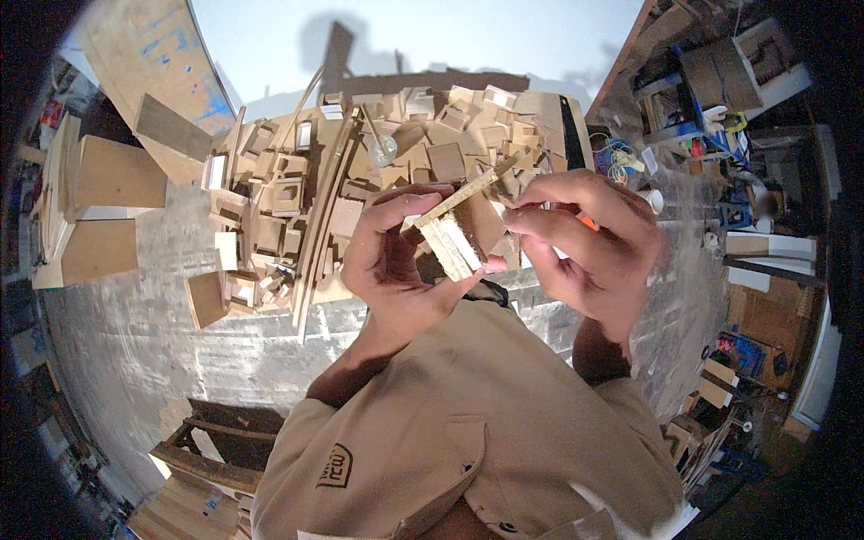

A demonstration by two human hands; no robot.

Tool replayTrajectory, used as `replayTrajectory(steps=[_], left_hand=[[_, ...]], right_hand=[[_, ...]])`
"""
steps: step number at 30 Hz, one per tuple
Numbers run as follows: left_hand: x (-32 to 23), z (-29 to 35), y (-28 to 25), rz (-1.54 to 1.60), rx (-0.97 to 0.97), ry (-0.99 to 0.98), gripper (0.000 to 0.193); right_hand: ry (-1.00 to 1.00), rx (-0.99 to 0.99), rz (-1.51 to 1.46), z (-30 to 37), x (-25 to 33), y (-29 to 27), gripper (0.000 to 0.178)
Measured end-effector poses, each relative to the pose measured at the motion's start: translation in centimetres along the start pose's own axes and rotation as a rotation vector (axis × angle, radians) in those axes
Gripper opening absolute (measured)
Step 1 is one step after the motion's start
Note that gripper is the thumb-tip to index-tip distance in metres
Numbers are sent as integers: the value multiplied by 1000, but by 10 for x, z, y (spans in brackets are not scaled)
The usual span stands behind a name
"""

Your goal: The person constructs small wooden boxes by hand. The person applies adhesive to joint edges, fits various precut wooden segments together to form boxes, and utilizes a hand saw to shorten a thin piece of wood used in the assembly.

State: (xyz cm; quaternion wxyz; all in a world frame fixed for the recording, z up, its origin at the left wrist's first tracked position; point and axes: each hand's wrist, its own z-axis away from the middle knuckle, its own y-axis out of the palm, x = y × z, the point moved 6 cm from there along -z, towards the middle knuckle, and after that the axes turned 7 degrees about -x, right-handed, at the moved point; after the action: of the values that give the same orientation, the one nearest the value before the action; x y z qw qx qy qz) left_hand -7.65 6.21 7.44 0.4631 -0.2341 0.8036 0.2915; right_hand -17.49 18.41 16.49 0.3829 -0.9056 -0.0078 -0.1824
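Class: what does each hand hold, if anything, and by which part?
Left hand: wooden piece, thumb at lower end, fingers at left side. Right hand: cannot be told.

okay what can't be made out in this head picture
In the head view:
Far side of the wooden piece in the left hand: turned away.
Whether the right hand pinches anything: hidden by its fingers.
Lower-left wooden frame: partly behind the shirt.
Blue clutter, upper right: too small.

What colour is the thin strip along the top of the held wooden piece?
The thin strip is light yellowish tan, best seen in the head view.
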Motion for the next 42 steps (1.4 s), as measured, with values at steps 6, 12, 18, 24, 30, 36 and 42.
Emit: replayTrajectory(steps=[6, 12, 18, 24, 30, 36, 42], left_hand=[[0, 1, 1, 16, -17, 60, 66], [3, 0, 4, 24, -28, 79, 67], [2, 0, 7, 19, -3, 80, 65], [1, 3, 8, 37, -4, 139, 64], [1, 4, 7, 28, 24, 85, 63], [3, 6, 5, 38, 29, 82, 62], [4, 5, 6, 26, 37, 116, 60]], right_hand=[[5, 64, -35, -3, 7, 5, 29], [-7, -8, -51, 0, -1, -7, 31], [-20, -42, -25, 1, -3, -1, 26], [-22, -24, 28, 7, -2, 1, 24], [-16, -51, 46, 7, 0, 0, 25], [-16, -17, 49, 6, 0, 3, 25], [29, 3, 44, 6, -2, 3, 25]])
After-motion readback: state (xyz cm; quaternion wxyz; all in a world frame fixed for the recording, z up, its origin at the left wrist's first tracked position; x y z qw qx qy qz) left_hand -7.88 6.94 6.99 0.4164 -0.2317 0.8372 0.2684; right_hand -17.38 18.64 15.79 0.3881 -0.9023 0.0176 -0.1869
